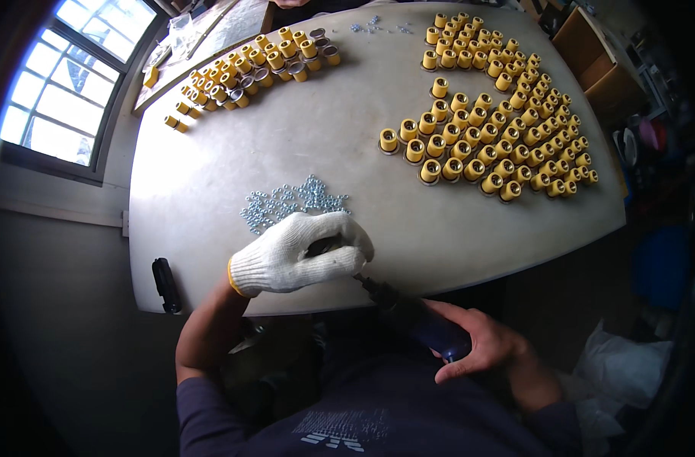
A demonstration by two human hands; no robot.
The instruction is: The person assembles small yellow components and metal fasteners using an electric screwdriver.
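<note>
My left hand (pixel 306 255), in a white knit glove with a yellow cuff edge, is curled closed above the near part of the table. Something dark shows in the gap between thumb and fingers; the glove hides most of it, so I cannot tell its kind. Bare-skinned, my right hand (pixel 484 343) grips a dark blue power screwdriver (pixel 420 324) at the table's near edge. Its slim tip points up and left to the gloved fingertips; whether they touch is unclear. Just beyond the glove lies a loose spread of small silvery-blue nuts (pixel 313 194).
Yellow cylinders with dark round bases stand in a large group (pixel 477 133) at the right, and another group (pixel 260 57) sits far left. A few small metal pieces (pixel 376 27) lie at the far edge. A black tool-like object (pixel 165 286) rests near left; a cardboard box (pixel 591 53) stands beyond the right edge.
</note>
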